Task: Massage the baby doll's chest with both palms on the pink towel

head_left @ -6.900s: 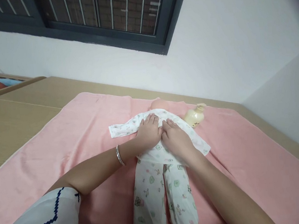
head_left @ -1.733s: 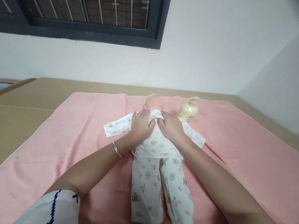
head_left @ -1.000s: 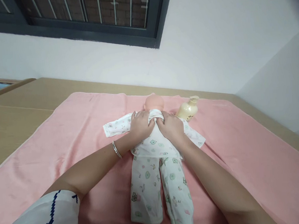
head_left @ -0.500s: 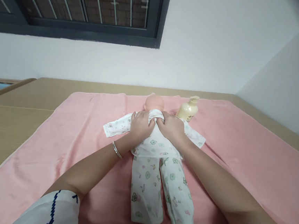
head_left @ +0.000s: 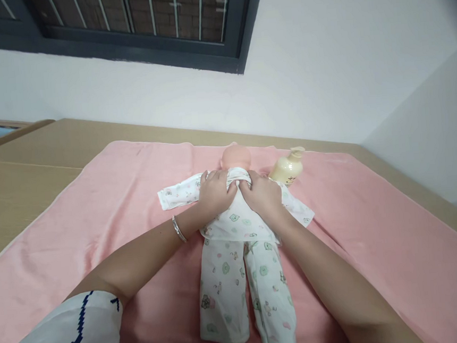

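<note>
Lying on its back on the pink towel [head_left: 127,201], the doll [head_left: 235,156] has not moved since a moment ago. Its white shirt [head_left: 236,221] and pants [head_left: 227,294] have little green pictures. The left hand [head_left: 215,192] and right hand [head_left: 263,196], side by side, stay pinching the shirt at the neck. A yellow bottle [head_left: 288,167] lies near its head.

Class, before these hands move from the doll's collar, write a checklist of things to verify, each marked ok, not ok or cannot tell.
1. Left hand on the top, at its collar: ok.
2. Right hand on the collar: ok.
3. Doll's head uncovered: ok.
4. Trousers cover both legs: ok.
5. Bottle held by neither hand: ok.
6. Top fastened in front: cannot tell, the hands hide it.
</note>
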The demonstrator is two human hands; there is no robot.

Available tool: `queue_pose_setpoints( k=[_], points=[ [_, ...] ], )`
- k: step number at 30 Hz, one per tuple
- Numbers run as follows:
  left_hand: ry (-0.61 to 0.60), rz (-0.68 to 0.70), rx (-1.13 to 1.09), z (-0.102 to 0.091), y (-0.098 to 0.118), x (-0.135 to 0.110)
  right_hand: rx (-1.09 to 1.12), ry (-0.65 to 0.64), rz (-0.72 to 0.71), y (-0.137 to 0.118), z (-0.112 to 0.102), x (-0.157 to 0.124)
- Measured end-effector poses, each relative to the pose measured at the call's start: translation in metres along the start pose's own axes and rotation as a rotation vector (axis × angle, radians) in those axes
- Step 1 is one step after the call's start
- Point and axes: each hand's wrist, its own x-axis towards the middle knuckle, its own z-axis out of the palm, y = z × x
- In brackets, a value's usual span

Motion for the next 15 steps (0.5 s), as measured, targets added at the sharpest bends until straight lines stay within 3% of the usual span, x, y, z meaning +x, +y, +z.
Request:
queue_pose_setpoints(
  k=[15],
  points=[
    [0.009, 0.000, -0.006, 0.0024, -0.0012, -0.0008, 0.012, -0.005, 0.015, -0.0013, 0.0002, -0.0005]
  ],
)
